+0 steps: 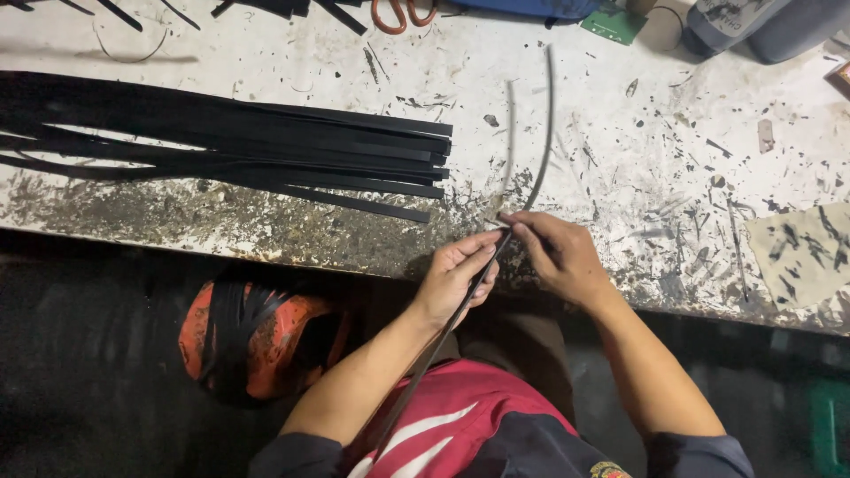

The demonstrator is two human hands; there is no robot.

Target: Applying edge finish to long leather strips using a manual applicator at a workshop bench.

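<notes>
Scuffed white paint covers the bench (620,168), flecked all over with black scraps and worn to bare grime along its near edge. On its left part lies a sheaf of flat black strips (266,150), their cut ends roughly lined up near the middle of the bench. At the far edge sit orange-handled scissors (403,13), a small green board (613,22) and a dark bottle (744,22); a stained rag (801,252) lies at the right. Below the bench, to the left, an orange bucket (252,341) holds more black strips. Both hands meet at the bench's near edge over one long thin strip (540,124). It runs from the person's lap, up through the hands, and on in a gentle curve across the bench toward the far side. The left hand (456,274) is closed around it, thumb and fingers pinching it from beside. The right hand (558,257) grips it just above, fingertips pressed on the strip close to the left thumb, so the two hands are almost touching. A second, paler line beside the curve looks like motion blur or a split edge; I cannot tell which. Judging by how it bows under its own weight, the strip is light, springy and flexible rather than stiff, probably smooth and a bit slippery. A firm pinch close to the working point, as here, seems the best hold.
</notes>
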